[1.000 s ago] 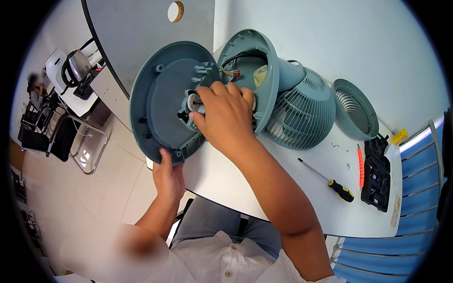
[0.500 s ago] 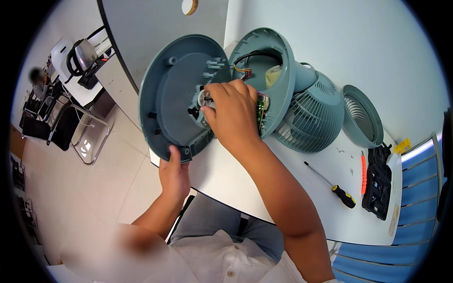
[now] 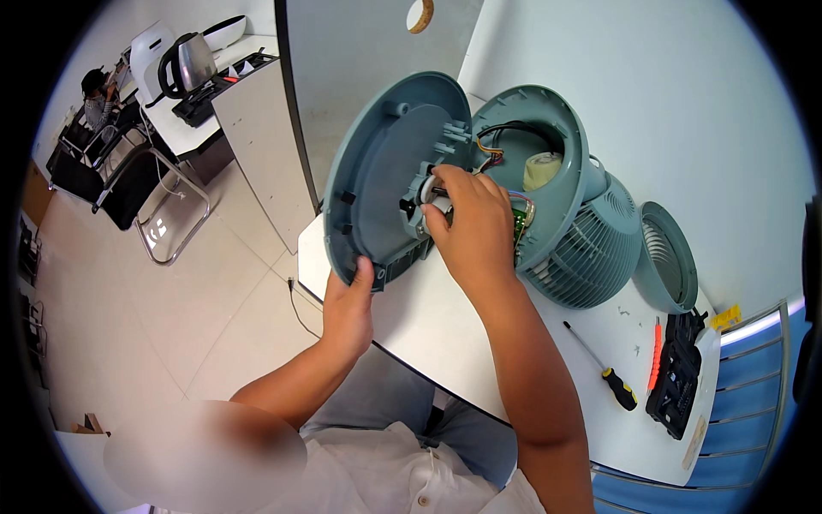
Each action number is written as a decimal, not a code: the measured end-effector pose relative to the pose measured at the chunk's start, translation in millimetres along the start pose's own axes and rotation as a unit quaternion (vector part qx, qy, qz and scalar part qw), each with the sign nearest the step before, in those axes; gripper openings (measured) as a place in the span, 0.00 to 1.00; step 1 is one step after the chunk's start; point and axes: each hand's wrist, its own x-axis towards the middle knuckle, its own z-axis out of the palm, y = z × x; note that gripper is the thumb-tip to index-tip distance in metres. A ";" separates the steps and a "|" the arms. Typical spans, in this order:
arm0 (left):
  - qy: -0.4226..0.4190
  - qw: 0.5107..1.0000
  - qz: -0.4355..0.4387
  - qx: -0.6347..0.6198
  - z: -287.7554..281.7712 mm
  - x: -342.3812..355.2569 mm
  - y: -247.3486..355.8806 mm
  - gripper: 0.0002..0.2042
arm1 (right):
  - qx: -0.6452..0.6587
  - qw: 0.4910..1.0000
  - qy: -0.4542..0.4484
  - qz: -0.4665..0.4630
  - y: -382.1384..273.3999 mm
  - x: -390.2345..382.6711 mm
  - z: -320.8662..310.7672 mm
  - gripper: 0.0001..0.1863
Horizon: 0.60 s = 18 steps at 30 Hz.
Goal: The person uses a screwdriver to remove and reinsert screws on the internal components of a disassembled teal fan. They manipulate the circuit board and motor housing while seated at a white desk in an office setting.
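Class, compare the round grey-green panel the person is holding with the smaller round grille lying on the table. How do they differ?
The round panel is larger and solid; the grille is smaller and ribbed with slots. The panel stands on edge at the table's rim, steadied by the left hand while the right hand works at its centre; the grille lies untouched beside the fan body. Both are circular and the same grey-green.
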 end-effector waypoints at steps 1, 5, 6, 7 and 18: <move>-0.010 1.000 0.007 0.014 0.3 0.1 0.4 0.24 | 0.009 1.000 0.002 0.008 0.7 -0.5 1.1 0.21; -0.006 1.000 0.002 -0.012 11.3 -1.3 9.5 0.24 | 0.048 0.997 0.001 0.057 -2.0 -1.6 -1.0 0.20; -0.007 1.000 -0.001 -0.010 9.5 -0.6 7.2 0.24 | 0.055 0.996 -0.001 0.071 -3.1 -1.8 -1.4 0.20; -0.013 1.000 0.005 -0.001 8.2 -0.3 4.9 0.23 | 0.060 0.995 -0.004 0.085 -3.9 -2.3 -2.3 0.20; -0.040 0.991 0.039 0.118 14.1 -4.2 17.0 0.18 | 0.089 0.985 -0.035 0.141 -8.8 -2.5 -12.8 0.17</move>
